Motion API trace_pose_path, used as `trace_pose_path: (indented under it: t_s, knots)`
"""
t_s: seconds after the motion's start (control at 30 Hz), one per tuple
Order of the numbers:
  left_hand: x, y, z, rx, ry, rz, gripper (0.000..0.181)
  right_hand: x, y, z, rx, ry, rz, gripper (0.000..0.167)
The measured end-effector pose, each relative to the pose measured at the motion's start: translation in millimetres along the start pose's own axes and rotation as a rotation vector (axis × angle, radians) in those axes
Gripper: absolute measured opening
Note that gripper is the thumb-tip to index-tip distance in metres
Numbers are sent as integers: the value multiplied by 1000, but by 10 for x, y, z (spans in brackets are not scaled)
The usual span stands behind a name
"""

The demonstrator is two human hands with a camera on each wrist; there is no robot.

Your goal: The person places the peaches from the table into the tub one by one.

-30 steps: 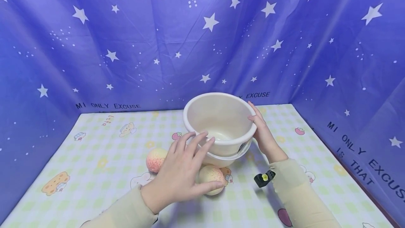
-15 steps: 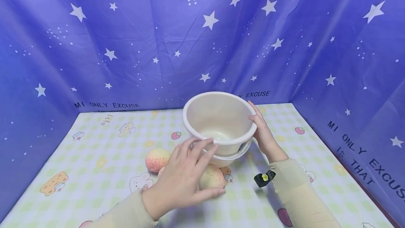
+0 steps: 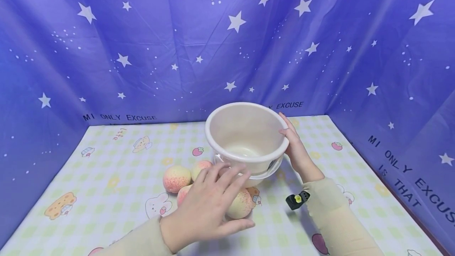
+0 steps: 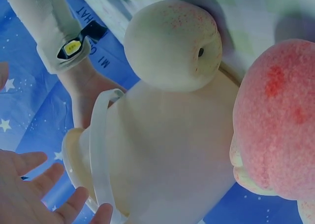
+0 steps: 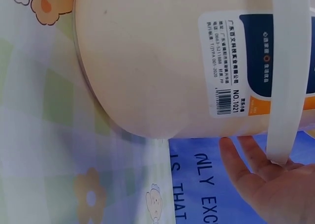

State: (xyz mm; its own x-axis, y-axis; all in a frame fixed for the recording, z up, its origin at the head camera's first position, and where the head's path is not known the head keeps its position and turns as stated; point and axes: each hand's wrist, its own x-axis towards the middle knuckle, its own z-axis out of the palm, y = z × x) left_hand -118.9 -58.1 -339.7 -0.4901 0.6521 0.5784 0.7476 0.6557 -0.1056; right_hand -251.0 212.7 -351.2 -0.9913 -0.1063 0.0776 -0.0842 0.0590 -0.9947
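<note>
A white plastic bucket (image 3: 245, 106) stands near the middle of the table, its mouth facing up. My right hand (image 3: 298, 151) grips its right rim, thumb over the edge and fingers along the outer wall. Peaches lie around the bucket's near left side: one peach (image 3: 176, 179) at the left, a second peach (image 3: 201, 168) behind it, a third peach (image 3: 182, 194) partly covered, and a fourth peach (image 3: 240, 204) at the right. Over them hovers my left hand (image 3: 207, 208), fingers spread and holding nothing. In the left wrist view its fingers (image 4: 74, 204) are apart from the peaches.
The bucket's handle (image 5: 290, 71) hangs down past a printed label (image 5: 224, 66). A checked cloth (image 3: 117, 157) covers the table. Behind it and to the right hang blue star-patterned curtains (image 3: 199, 31). A black wrist strap (image 3: 296, 200) sits at my right cuff.
My left hand has drawn down from the bucket's rim toward me, uncovering more peaches at its left. The right hand and the bucket have stayed put.
</note>
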Motion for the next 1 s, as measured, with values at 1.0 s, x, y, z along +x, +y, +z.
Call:
trace_pose_path:
  t_s: [1.0]
  knots:
    - [-68, 55, 144, 9, -77, 97, 83, 1, -10, 19, 5, 7, 1, 72]
